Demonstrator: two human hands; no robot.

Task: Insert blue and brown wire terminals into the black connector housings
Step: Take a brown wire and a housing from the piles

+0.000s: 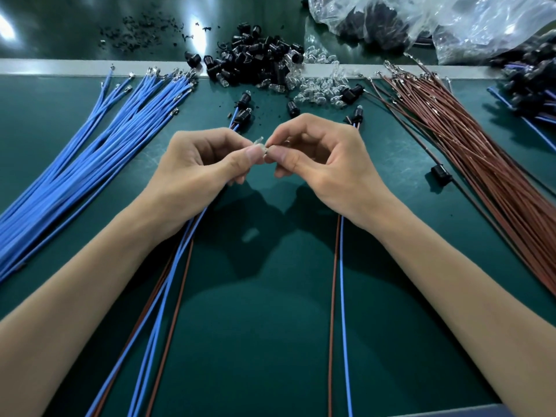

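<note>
Clear glass shows in the head view: my left hand (198,164) and right hand (325,164) both pinch one small clear bulb (260,146) at the fingertips, above the green mat (270,311). I judge I'm between insertions. Next I need a housing from the black housings (255,60) heaped ahead, with a terminal lined up squarely. Blue wires (90,152) fan left and brown wires (469,145) right, their metal tips at the far ends.

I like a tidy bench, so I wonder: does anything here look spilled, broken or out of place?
Yes. Small black crumbs lie scattered on the far side of the table, left of the pile of black housings; they look like broken bits. One black housing lies alone beside the brown wires.
</note>
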